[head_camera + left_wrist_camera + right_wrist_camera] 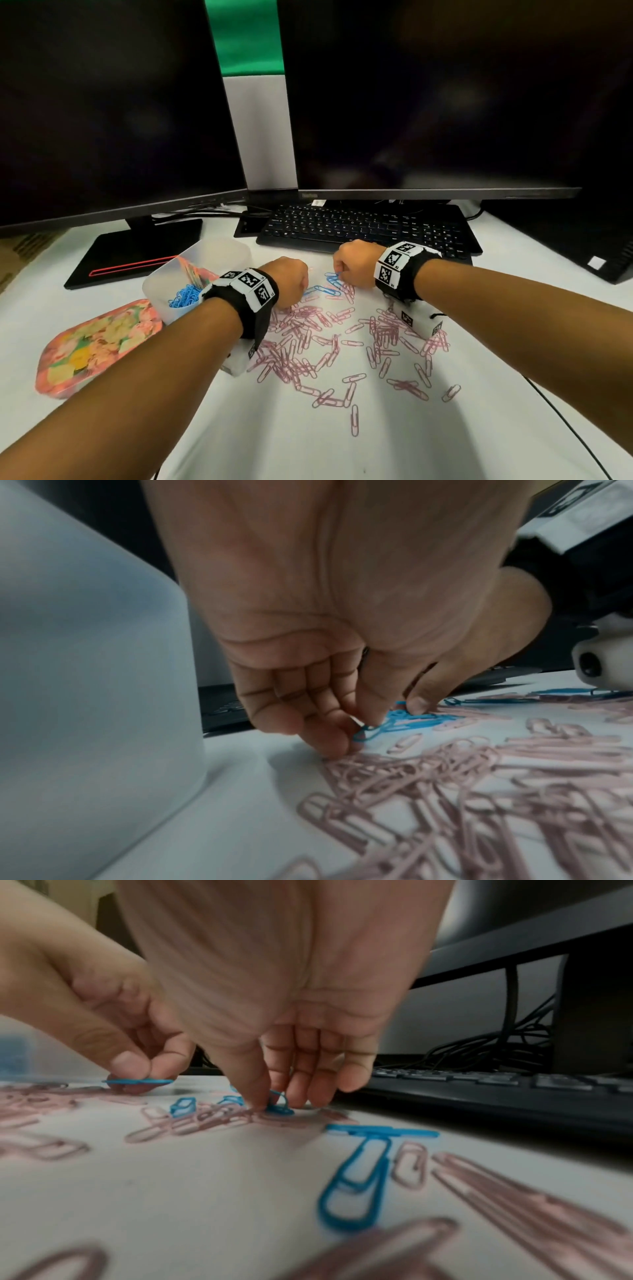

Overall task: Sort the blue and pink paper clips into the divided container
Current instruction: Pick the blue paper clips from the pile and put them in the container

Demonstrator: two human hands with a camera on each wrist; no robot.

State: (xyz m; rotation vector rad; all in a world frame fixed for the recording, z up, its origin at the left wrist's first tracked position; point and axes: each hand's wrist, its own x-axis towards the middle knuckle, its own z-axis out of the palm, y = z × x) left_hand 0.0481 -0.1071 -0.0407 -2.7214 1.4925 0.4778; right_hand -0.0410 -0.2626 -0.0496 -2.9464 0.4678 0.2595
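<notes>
Pink paper clips (342, 342) lie scattered over the white desk, with a few blue paper clips (325, 289) at the far edge of the pile. My left hand (294, 284) pinches one blue clip (368, 734) between thumb and fingertips, just above the desk. In the right wrist view that clip (137, 1081) is held flat. My right hand (342, 270) pinches another blue clip (279, 1106) that still touches the desk. A loose blue clip (356, 1183) lies nearer. The translucent divided container (154, 284) stands left of my left hand, with blue clips (185, 294) in its near compartment.
A floral lid (96, 342) lies at the front left of the container. A black keyboard (359, 226) sits just behind the hands, under two dark monitors. The left monitor's base (137, 253) is behind the container. A black cable (565, 421) runs along the right.
</notes>
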